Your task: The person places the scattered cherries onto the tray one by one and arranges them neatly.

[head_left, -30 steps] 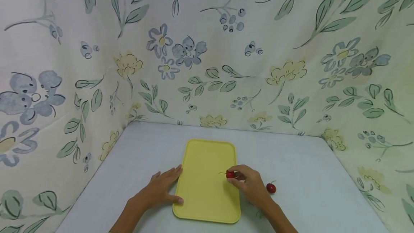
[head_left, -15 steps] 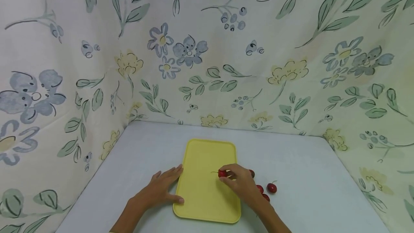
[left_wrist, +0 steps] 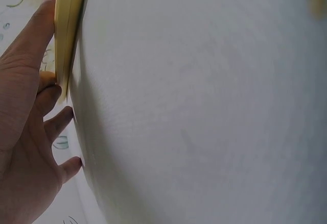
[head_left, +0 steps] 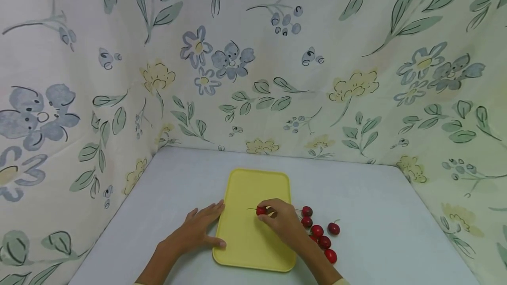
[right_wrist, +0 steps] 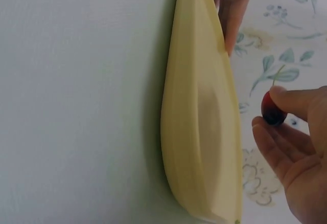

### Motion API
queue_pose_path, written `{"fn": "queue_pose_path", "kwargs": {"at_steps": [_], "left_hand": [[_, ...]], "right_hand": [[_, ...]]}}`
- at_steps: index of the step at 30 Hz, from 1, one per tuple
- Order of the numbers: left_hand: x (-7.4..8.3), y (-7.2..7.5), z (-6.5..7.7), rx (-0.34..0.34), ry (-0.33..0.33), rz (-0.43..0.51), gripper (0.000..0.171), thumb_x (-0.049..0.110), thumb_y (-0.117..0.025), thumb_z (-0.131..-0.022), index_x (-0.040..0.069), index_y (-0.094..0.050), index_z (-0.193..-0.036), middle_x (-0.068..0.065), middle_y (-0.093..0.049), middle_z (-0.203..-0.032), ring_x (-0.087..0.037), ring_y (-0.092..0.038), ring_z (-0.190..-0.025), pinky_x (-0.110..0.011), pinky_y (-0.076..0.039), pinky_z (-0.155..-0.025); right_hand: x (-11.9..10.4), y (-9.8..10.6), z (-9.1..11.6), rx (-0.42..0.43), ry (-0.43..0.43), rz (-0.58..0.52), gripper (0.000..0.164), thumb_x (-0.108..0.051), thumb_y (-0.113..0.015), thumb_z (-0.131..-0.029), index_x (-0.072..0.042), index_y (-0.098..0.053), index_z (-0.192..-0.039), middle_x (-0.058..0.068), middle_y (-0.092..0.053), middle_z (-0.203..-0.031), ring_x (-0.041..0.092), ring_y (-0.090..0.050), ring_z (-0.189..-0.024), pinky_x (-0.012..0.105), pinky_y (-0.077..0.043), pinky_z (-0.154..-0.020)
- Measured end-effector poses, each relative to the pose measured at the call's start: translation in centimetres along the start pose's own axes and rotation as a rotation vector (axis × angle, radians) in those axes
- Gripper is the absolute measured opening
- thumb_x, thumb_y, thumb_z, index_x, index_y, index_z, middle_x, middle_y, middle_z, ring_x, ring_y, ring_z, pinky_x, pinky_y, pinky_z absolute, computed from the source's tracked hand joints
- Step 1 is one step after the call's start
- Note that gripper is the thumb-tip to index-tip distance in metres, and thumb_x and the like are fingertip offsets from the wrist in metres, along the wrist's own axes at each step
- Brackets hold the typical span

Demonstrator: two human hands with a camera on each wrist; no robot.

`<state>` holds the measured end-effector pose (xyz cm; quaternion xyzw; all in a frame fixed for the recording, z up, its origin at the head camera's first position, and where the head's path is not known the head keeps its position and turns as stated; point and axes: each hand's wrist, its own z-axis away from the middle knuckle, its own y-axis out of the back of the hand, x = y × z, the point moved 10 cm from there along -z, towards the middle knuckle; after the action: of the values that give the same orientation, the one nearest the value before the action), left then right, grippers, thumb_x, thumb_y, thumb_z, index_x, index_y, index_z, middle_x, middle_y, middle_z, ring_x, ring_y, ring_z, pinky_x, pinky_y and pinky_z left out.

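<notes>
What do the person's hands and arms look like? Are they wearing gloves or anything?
No gloves: the left hand and right hand are bare, with no rings, marks or cables that I can see. The forearms look bare too. A pale yellowish edge at the picture's bottom might be a sleeve, but too little shows to be sure.

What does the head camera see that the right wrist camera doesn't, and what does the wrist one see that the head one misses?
Only the head view shows the loose cherries on the table and the whole outline of the yellow tray.

Only the right wrist view shows the palm side of the right hand.

Both show the right hand holding the held cherry by its fingers, the left hand at the yellow tray's edge, and the flowery cloth.
</notes>
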<state>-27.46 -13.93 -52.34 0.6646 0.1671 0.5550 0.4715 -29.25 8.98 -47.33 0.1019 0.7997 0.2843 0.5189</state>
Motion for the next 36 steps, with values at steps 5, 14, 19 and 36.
{"fn": "queue_pose_path", "kwargs": {"at_steps": [5, 14, 19, 36], "left_hand": [[-0.1, -0.1, 0.0, -0.005, 0.000, 0.002, 0.116, 0.067, -0.082, -0.078, 0.008, -0.035, -0.166, -0.007, -0.032, -0.174, -0.040, -0.031, -0.159, -0.079, -0.013, -0.121], [-0.4, -0.5, -0.2, -0.008, -0.011, 0.001, 0.115, 0.068, -0.082, -0.079, 0.009, -0.035, -0.166, -0.006, -0.031, -0.174, -0.039, -0.030, -0.159, -0.079, -0.013, -0.121], [-0.3, -0.4, -0.1, -0.012, -0.005, -0.003, 0.114, 0.068, -0.081, -0.080, 0.010, -0.034, -0.167, -0.005, -0.031, -0.174, -0.039, -0.029, -0.159, -0.078, -0.013, -0.122], [0.2, 0.0, 0.1, -0.001, -0.035, -0.011, 0.114, 0.066, -0.081, -0.081, 0.006, -0.034, -0.166, -0.010, -0.031, -0.174, -0.042, -0.031, -0.158, -0.081, -0.015, -0.119]], "right_hand": [[-0.1, -0.9, -0.3, -0.013, -0.010, 0.014, 0.022, -0.009, -0.082, -0.093, -0.011, -0.077, -0.114, -0.001, -0.076, -0.109, 0.013, -0.075, -0.095, 0.023, -0.062, -0.078], [0.2, -2.6, -0.8, -0.021, 0.020, 0.096, 0.018, -0.013, -0.083, -0.093, -0.013, -0.077, -0.110, -0.002, -0.076, -0.105, 0.012, -0.073, -0.093, 0.023, -0.059, -0.075], [0.2, -3.5, -1.5, -0.039, 0.005, 0.112, 0.017, -0.010, -0.083, -0.092, -0.010, -0.078, -0.108, 0.001, -0.076, -0.103, 0.014, -0.073, -0.093, 0.023, -0.060, -0.078], [0.3, -5.5, -2.6, -0.042, -0.007, 0.183, 0.023, -0.008, -0.085, -0.089, -0.007, -0.076, -0.110, 0.004, -0.076, -0.103, 0.013, -0.070, -0.090, 0.024, -0.059, -0.077]]}}
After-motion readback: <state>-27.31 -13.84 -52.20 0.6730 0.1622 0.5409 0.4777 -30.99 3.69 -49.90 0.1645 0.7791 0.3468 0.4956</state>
